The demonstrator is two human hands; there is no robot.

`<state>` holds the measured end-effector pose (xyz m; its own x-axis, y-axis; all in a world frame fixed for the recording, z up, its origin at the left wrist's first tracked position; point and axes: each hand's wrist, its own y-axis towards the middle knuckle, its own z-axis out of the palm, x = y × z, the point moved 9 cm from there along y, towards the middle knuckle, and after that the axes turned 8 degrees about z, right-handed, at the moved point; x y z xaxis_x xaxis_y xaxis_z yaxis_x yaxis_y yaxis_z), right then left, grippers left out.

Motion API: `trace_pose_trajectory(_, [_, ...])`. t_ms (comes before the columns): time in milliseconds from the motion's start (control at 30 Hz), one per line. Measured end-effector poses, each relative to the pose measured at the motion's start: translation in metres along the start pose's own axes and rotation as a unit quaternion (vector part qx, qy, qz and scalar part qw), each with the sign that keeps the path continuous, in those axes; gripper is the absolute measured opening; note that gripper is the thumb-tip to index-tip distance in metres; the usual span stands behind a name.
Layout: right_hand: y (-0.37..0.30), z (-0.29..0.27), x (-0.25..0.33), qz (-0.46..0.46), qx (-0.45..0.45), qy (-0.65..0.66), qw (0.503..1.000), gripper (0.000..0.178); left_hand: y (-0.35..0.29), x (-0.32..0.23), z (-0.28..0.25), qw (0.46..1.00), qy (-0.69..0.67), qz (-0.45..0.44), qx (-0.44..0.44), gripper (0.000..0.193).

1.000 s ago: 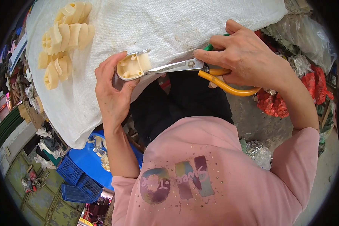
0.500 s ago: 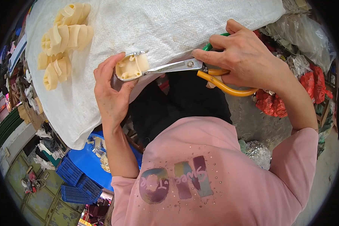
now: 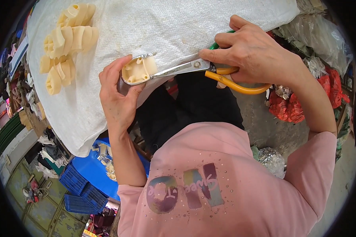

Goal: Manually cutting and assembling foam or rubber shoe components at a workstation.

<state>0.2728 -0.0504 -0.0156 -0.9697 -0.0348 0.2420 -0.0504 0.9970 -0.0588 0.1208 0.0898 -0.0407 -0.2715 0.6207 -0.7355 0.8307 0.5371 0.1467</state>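
Note:
My left hand (image 3: 118, 89) is closed around a small cream plastic housing with a shiny metal rim (image 3: 135, 72), thumb below and fingers above. The housing's hollow side, with small posts inside, faces up. My right hand (image 3: 251, 53) grips a pair of scissors (image 3: 186, 68) with one yellow handle and one green handle, partly hidden by my fingers. The blades point left, and their tips touch or nearly touch the right edge of the housing. Several curved cream plastic pieces (image 3: 69, 39) lie in stacked rows at the far left of the white cloth.
The white woven cloth (image 3: 162, 27) covers the work surface. A blue tub (image 3: 87, 166) with similar pieces stands below it on the left, near blue plastic crates (image 3: 81, 193). Red bags (image 3: 292, 108) and clear plastic bags (image 3: 316, 43) lie on the right.
My right hand and the scissors have shifted slightly left and up, and the handles have tilted a little. My left hand and the housing have hardly moved.

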Motion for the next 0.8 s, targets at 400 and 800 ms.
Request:
trace_pose_trajectory(400, [-0.002, 0.006, 0.002, -0.024, -0.028, -0.036, 0.999, 0.034, 0.000, 0.000, -0.001, 1.000, 0.011, 0.012, 0.001, 0.055])
trace_pose_trajectory(800, [-0.030, 0.007, -0.022, 0.121, -0.104, 0.054, 0.986, 0.048, 0.001, -0.002, -0.004, 1.000, 0.023, 0.012, -0.005, 0.054])
